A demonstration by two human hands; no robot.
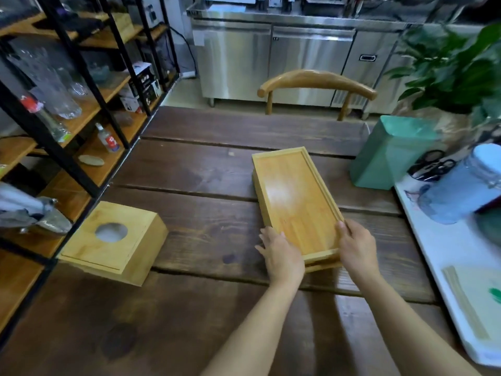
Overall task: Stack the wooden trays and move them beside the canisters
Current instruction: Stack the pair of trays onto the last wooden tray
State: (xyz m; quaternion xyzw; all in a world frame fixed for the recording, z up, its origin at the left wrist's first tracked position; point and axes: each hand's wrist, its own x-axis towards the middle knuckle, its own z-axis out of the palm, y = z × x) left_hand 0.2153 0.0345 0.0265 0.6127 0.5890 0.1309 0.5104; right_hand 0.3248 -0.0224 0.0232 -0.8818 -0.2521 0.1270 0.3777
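A stack of wooden trays (294, 196) lies on the dark wooden table (206, 185), its long side running away from me and slightly left. The top tray is light bamboo with a raised rim; the edges of lower trays show at the near end. My left hand (280, 252) grips the stack's near left corner. My right hand (356, 244) grips the near right corner, thumb on the rim. A glass canister (463, 185) with a white lid stands at the right on a white surface.
A mint green bin (390, 156) stands right of the trays. A wooden tissue box (113, 240) sits at the left. Black-framed shelves (67, 109) with glassware line the left. A wooden chair (314, 82) stands at the far edge, a plant (458, 69) at the back right.
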